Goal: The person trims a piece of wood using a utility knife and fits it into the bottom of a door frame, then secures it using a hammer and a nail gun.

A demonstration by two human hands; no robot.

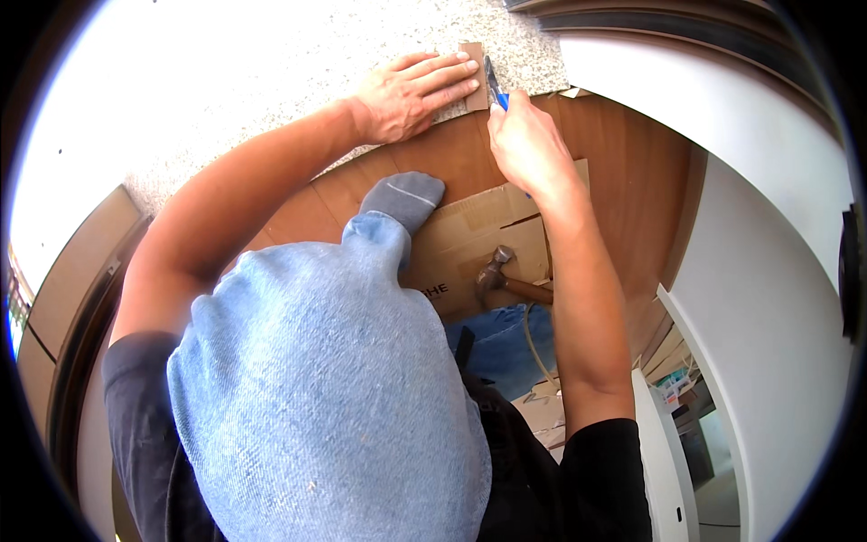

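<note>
Nearest, a denim-covered knee [325, 379] fills six o'clock. Beyond its two o'clock, a hammer [496, 268] lies on cardboard [488, 212]. Farther, the right hand [526, 144] curls tightly round a blue-handled knife [497, 88]; the left hand [408, 98] lies flat, fingers outstretched, tips over a brown strip [481, 75] that extends toward their three o'clock on speckled stone [298, 86].

Flat brown strip [480, 75] lies on speckled pale slab [533, 61], left of blue-handled knife [492, 78]; metal-headed, wooden-handled hammer [493, 271] lies on brown cardboard [492, 215].
</note>
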